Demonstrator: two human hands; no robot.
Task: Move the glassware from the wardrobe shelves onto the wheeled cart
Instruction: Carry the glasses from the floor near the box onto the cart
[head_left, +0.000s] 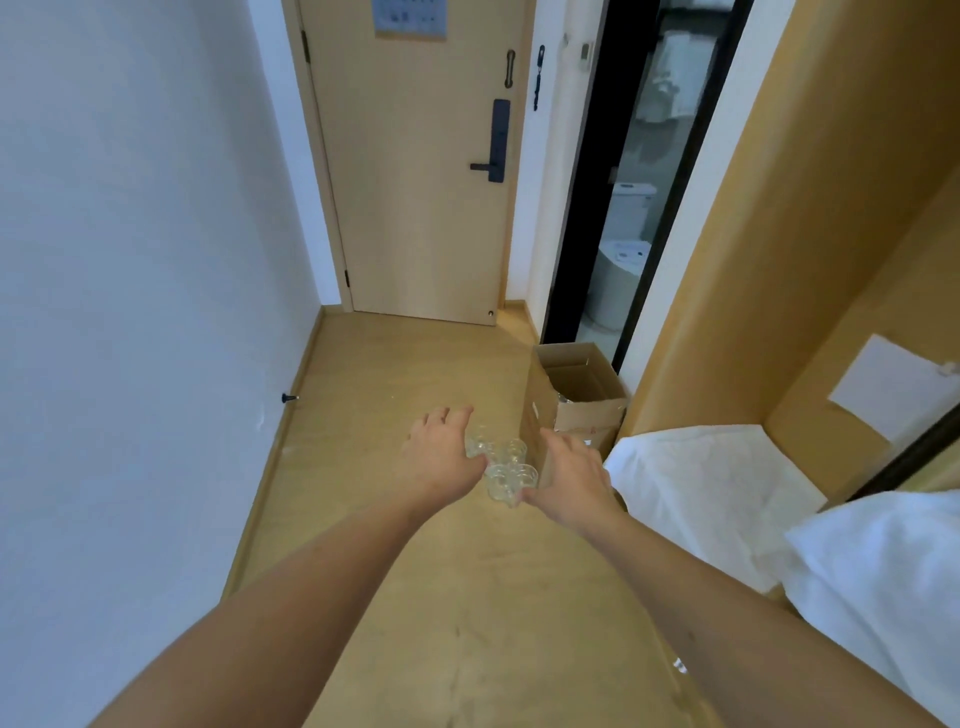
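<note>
No legible text. Notice (410, 18) on door (415, 208), top centre: print too blurred. Red marks on cardboard box (576, 400), centre right: unreadable. Paper sheet (893, 387), right: blank.

One head-worn wide-angle view, looking forward and down a narrow hallway from standing height. Both forearms stretch out from the bottom edge, well below the lens. The closed door (415, 171) stands far ahead, the white wall (130, 260) runs close on the left, and straight edges bow outward.
</note>
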